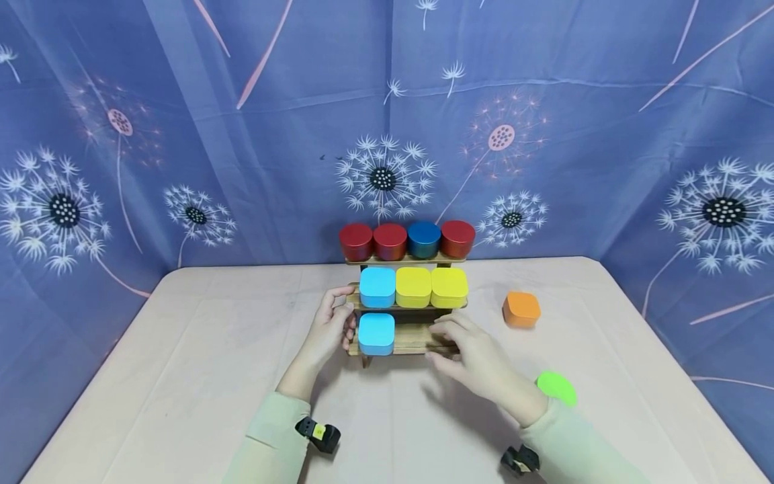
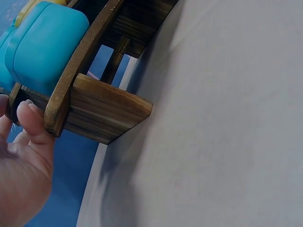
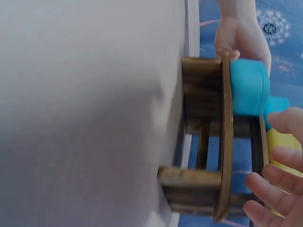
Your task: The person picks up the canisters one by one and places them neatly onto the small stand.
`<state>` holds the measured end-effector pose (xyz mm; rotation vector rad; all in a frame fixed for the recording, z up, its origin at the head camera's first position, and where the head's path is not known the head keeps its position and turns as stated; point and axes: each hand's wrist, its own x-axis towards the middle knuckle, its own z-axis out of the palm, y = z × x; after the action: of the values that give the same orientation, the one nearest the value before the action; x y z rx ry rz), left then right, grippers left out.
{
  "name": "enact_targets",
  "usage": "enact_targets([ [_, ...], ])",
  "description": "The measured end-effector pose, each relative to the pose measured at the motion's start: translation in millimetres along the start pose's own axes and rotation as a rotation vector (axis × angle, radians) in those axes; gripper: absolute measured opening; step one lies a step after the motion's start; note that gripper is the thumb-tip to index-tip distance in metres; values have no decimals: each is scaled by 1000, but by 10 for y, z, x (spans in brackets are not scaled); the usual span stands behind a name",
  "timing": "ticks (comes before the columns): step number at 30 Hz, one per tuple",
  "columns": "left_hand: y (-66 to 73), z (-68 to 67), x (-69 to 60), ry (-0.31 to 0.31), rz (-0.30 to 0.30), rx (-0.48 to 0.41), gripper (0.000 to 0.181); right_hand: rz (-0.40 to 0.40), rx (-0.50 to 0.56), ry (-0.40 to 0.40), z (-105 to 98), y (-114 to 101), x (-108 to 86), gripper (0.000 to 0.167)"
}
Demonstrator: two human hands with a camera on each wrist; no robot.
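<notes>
A tiered wooden rack holds round and square tins on its shelves. My left hand grips the rack's left end, with the thumb near the lower shelf's edge in the left wrist view. Beside that thumb, a light-blue square tin sits at the left of the bottom shelf. My right hand, fingers apart and slightly bent, hovers at the right part of that shelf and holds nothing. On the middle shelf stand another light-blue tin and two yellow tins.
Red round tins and a blue one line the top shelf. An orange square tin lies on the table right of the rack. Partly behind my right forearm is a bright green object. A blue dandelion-print cloth hangs behind.
</notes>
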<state>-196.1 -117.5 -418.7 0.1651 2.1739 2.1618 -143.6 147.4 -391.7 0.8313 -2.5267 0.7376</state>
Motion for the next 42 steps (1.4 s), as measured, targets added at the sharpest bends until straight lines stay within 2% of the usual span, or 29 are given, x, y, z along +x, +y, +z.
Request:
enact_targets([
  [10, 1, 1, -4, 2, -7, -14, 33, 55, -54, -16, -205, 222, -138, 41],
  [15, -1, 2, -5, 3, -10, -12, 32, 127, -78, -68, -330, 340, -224, 40],
  [20, 10, 0, -15, -3, -13, -2, 33, 210, -76, -186, -498, 447, -310, 42],
  [30, 8, 4, -11, 2, -9, -2, 32, 241, -43, -434, -822, 646, -483, 60],
  [35, 2, 2, -9, 6, -11, -5, 32, 317, -23, -553, -887, 702, -562, 66],
  [39, 2, -3, -9, 5, -9, -1, 32, 364, -23, -622, -890, 743, -609, 62],
  [42, 2, -4, -8, 5, -7, -1, 32, 360, -1, -643, -882, 769, -629, 54],
])
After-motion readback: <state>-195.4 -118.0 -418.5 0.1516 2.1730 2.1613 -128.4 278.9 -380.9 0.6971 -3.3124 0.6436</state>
